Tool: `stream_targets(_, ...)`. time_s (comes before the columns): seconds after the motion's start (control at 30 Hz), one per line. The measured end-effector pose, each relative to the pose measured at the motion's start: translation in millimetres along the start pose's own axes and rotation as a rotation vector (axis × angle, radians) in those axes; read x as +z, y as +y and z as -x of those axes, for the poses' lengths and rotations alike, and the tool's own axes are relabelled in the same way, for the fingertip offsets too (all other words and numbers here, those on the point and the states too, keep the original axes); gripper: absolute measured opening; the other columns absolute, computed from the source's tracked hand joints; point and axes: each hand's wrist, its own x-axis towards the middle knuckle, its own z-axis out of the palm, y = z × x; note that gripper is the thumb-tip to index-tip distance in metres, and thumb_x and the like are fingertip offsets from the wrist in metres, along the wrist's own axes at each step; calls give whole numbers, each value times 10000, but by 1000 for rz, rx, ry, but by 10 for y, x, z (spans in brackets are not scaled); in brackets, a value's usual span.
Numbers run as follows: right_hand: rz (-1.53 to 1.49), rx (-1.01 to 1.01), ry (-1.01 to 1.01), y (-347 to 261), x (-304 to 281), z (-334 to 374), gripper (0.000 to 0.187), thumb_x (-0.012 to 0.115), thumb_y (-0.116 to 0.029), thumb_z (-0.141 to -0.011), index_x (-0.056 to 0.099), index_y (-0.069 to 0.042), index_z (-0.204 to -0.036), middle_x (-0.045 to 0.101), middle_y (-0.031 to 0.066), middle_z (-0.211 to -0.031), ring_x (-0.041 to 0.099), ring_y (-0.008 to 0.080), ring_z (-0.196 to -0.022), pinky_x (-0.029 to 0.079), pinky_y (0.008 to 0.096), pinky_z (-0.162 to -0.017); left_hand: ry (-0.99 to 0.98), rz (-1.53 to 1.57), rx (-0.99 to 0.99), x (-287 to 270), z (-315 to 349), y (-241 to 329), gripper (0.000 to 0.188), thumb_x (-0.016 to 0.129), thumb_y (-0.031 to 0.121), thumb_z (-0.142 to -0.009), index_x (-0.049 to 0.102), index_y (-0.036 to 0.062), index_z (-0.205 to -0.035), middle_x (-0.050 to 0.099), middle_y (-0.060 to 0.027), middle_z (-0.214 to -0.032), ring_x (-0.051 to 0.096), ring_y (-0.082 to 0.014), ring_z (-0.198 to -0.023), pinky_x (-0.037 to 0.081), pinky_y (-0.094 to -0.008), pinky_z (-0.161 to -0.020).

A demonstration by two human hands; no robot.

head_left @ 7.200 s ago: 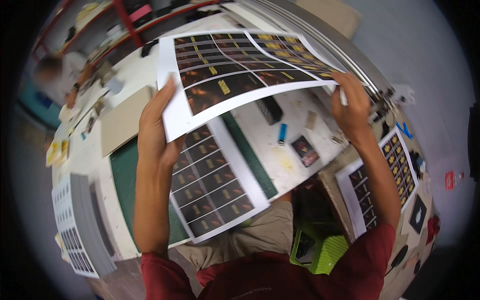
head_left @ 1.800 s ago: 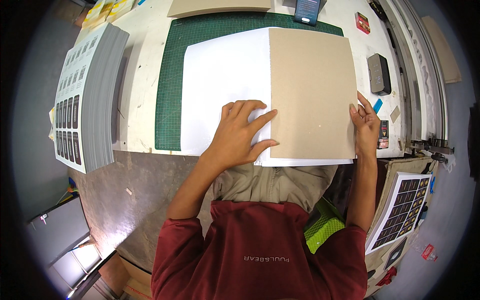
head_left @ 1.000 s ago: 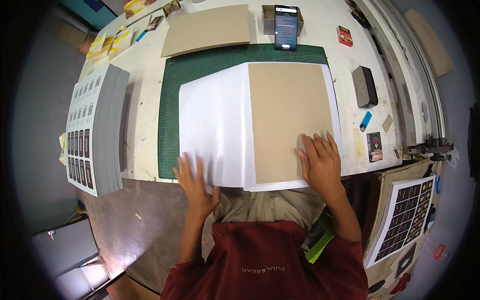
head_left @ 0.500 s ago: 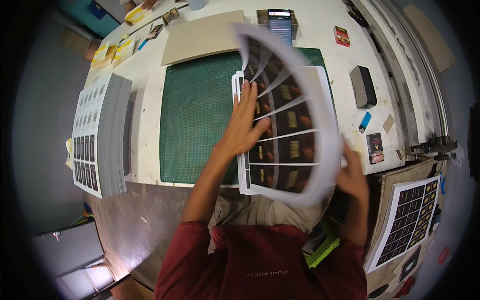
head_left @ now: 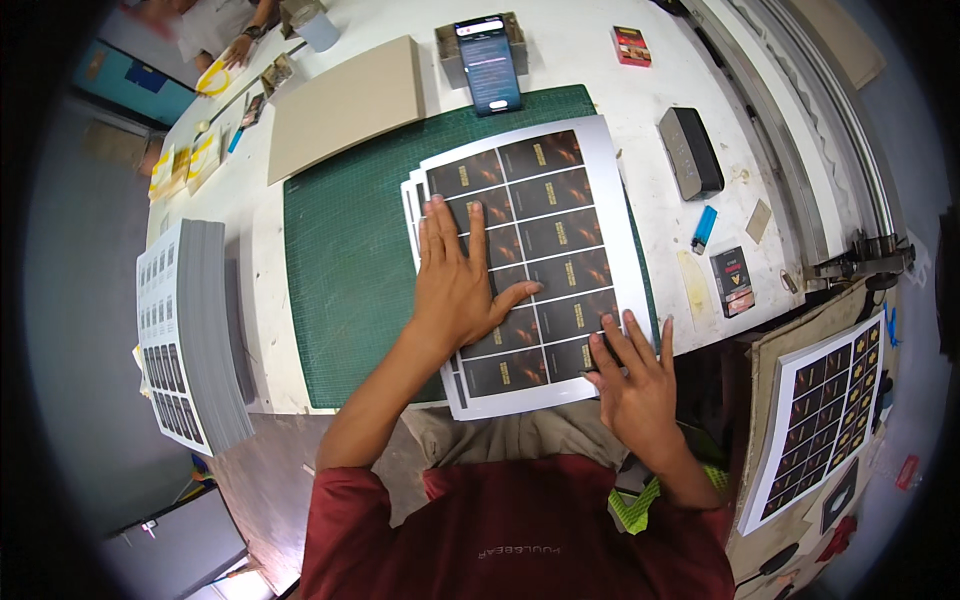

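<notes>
A white sheet printed with rows of dark cards (head_left: pixel 548 195) lies flat on a few other sheets, over the right part of a green cutting mat (head_left: pixel 345 250). On its left half rests my left hand (head_left: pixel 455 290), palm down with the fingers stretched out and the thumb spread to the right. My right hand (head_left: pixel 640 390) lies on the sheet's lower right corner, fingers spread and fingertips touching the paper. Neither hand grips anything. The sheets beneath show only as thin edges along the left side.
A tall stack of printed sheets (head_left: pixel 190 330) stands at the left table edge. Beyond the mat are a grey board (head_left: pixel 350 105) and a phone (head_left: pixel 488 65). To the right lie a black speaker (head_left: pixel 690 153), a blue lighter (head_left: pixel 704 229) and more printed sheets (head_left: pixel 815 420). Another person's hand (head_left: pixel 238 50) is at far left.
The top sheet was curved up and blurred; now it lies flat. My right hand has come from beside its right edge onto its lower corner. My left hand stays on the sheet.
</notes>
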Motion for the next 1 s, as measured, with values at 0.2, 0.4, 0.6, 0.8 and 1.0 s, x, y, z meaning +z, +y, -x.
stream_targets(0.2,-140,28,41,55,93,68,468,745,-147,-834,668,-42,-1283,504,143,-1512,398,398,-1446,344,593,-1153,128,16,157,378,-1209,373,1132,404,831,-883,233,-53,-1570,102,-439,-1577,11,-531,-1517,11,-641,-1203)
stream_targets(0.4,-168,26,54,33,83,68,437,753,-148,-823,690,-33,-1240,523,153,-1489,422,391,-1431,355,591,-1145,113,42,183,547,-1520,585,972,275,743,-977,216,-11,-1587,138,-343,-1625,64,-463,-1539,30,-601,-1226)
stream_targets(0.6,-123,41,78,34,113,100,329,745,-83,-803,717,3,-1119,603,201,-1370,491,392,-1376,396,578,-1121,-247,547,522,156,-56,1002,934,321,677,-995,113,6,-1610,57,-326,-1643,23,-464,-1539,45,-586,-1235)
stream_targets(0.8,-146,147,475,311,-518,671,200,747,-108,-855,710,11,-1011,722,172,-1052,693,345,-1091,506,498,-1009,-410,1058,481,-144,506,921,982,535,593,-961,88,18,-1619,-29,-238,-1683,-74,-409,-1549,46,-531,-1239)
stream_targets(1.0,866,1392,665,2103,-1789,2807,760,676,-557,-906,589,117,-1247,636,318,-1127,667,407,-1027,534,465,-865,-338,1036,494,-443,1004,972,970,885,339,-749,402,-3,-1517,295,-310,-1596,213,-494,-1503,230,-563,-1202)
